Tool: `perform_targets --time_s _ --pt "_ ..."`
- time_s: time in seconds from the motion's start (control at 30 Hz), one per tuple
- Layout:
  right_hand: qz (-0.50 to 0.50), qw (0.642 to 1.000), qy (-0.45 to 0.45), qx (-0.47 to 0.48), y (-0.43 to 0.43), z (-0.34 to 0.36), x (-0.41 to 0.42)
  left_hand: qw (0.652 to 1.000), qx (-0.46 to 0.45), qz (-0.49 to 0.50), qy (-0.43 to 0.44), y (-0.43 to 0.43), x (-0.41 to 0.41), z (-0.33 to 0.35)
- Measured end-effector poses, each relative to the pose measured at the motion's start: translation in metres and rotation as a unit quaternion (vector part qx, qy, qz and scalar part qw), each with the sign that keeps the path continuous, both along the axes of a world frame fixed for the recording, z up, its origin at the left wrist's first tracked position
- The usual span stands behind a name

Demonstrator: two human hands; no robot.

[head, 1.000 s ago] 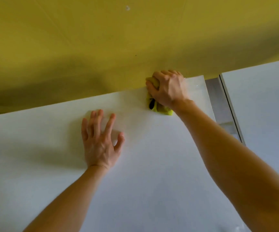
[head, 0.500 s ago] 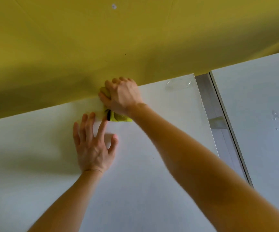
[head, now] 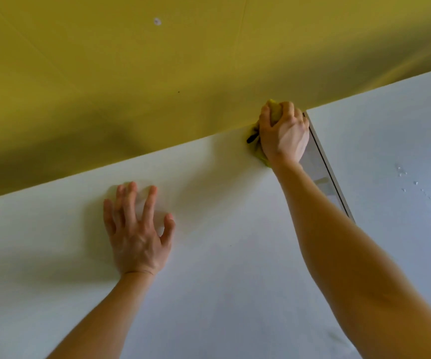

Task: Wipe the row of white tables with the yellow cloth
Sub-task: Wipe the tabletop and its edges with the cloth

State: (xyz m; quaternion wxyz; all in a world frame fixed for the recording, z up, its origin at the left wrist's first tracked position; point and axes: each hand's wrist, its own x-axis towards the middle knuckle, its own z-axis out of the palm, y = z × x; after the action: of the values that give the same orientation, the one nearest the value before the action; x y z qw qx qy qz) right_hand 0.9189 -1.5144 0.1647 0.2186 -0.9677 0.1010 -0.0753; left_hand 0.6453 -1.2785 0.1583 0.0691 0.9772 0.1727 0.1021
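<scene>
Head view | right hand (head: pixel 284 136) clamped on cloth (head: pixel 274 113) at table (head: pixel 222 268) corner | left hand (head: pixel 138 237) flat, spread | risk: overshooting into gap (head: pixel 320 167)

2 tbls (head: pixel 222 294), 1 cloth (head: pixel 275 113), 2 hands (head: pixel 136 239).

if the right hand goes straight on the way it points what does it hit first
Most likely the yellow wall: the right hand, gripping the yellow cloth, sits at the white table's far edge, where the wall rises. Depth is unclear, so they may be touching.
</scene>
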Motion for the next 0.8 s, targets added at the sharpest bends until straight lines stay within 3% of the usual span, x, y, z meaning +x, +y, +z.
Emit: perform_targets --time_s 0.2,0.57,0.7,0.8 --pt "-0.037 0.999 -0.004 -0.026 -0.015 -0.001 -0.038 1.0 0.006 -0.001 -0.027 0.0 -0.001 -0.006" --pt "0.081 0.989 0.04 -0.114 -0.086 0.021 -0.126 0.998 -0.008 -0.007 -0.058 0.001 0.001 -0.014" --pt "0.044 0.997 0.05 0.036 -0.105 0.074 -0.177 1.0 -0.011 -0.008 -0.021 0.004 0.0 -0.013" --pt "0.006 0.981 0.096 0.168 -0.103 0.125 -0.227 0.997 0.011 -0.022 0.067 0.006 0.004 -0.004"
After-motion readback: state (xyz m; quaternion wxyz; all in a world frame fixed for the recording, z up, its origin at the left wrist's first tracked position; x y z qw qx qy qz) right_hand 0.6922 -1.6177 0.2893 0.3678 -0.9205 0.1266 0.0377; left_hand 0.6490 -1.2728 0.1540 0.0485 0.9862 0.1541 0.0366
